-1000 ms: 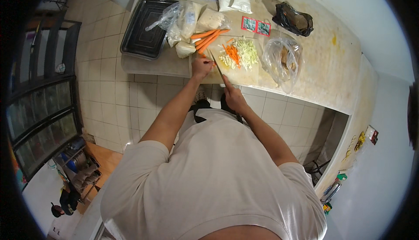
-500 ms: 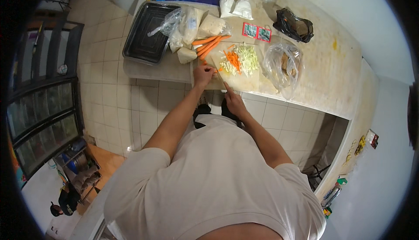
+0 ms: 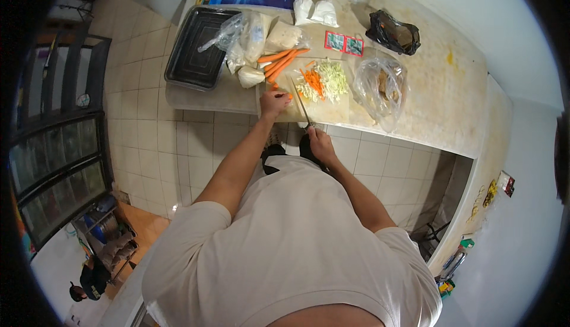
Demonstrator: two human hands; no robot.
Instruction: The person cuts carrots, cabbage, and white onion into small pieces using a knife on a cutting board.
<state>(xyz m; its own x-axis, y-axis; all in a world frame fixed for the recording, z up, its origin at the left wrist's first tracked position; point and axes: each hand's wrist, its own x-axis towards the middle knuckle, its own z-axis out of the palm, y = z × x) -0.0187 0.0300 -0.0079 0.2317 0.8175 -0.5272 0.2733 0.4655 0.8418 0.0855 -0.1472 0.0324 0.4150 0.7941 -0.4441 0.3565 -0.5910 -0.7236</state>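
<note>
My left hand (image 3: 274,103) is closed on a small orange carrot piece at the left of the pale cutting board (image 3: 333,111). My right hand (image 3: 321,141) grips the handle of a knife (image 3: 301,102). Its blade points away from me over the board, just right of the carrot piece. Orange carrot strips (image 3: 313,83) lie in a pile beside shredded pale green cabbage (image 3: 335,81) on the board's far part. Several whole carrots (image 3: 279,65) lie beyond my left hand, next to a pale cut chunk (image 3: 251,77).
A black tray (image 3: 193,54) and clear bags of pale food (image 3: 256,33) stand at the far left. White packets (image 3: 314,12), red-edged sachets (image 3: 344,43), a black bag (image 3: 392,33) and a clear bag (image 3: 380,86) lie farther back and right. Another person (image 3: 94,276) is at the lower left.
The knife blade has tilted into clearer view, its tip farther from me. My right hand has shifted slightly nearer to me. The left hand still holds the carrot piece.
</note>
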